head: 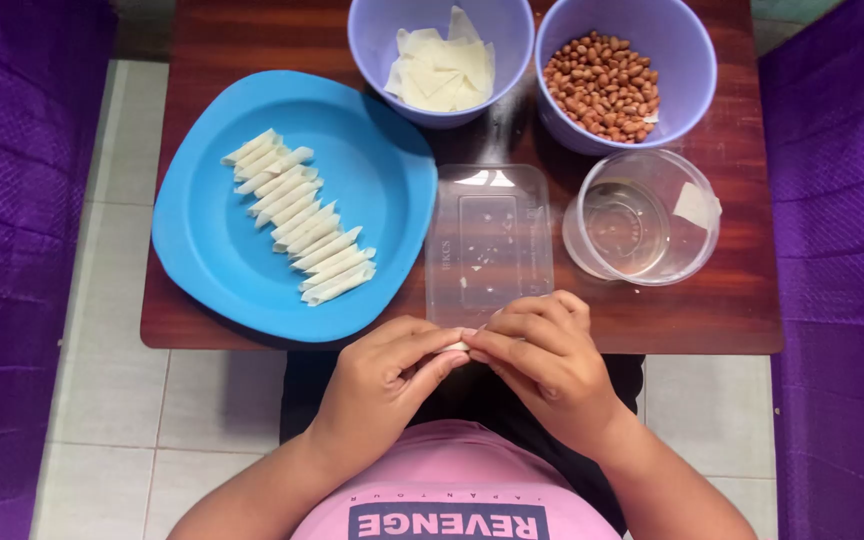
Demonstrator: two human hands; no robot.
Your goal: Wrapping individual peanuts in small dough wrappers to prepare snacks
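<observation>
Pale dough — a small rolled wrapper [457,346] — is showing only as a sliver between the fingertips, the left hand [384,372] and the right hand [542,352] both pinching it at the near edge of the wooden table [742,320]; most of the roll is lying hidden under the fingers, so its filling cannot be made out. Just beyond the hands a clear plastic lid [489,245] is lying flat. To the left a blue plate [212,260] is carrying a row of finished rolls [300,220]. Further back, one purple bowl [372,40] is holding wrapper sheets [442,72], another purple bowl [682,50] peanuts [602,85] — both bowls are being cut off by the top edge. A clear round container [642,218] is sitting at the right, seemingly with a little water.
</observation>
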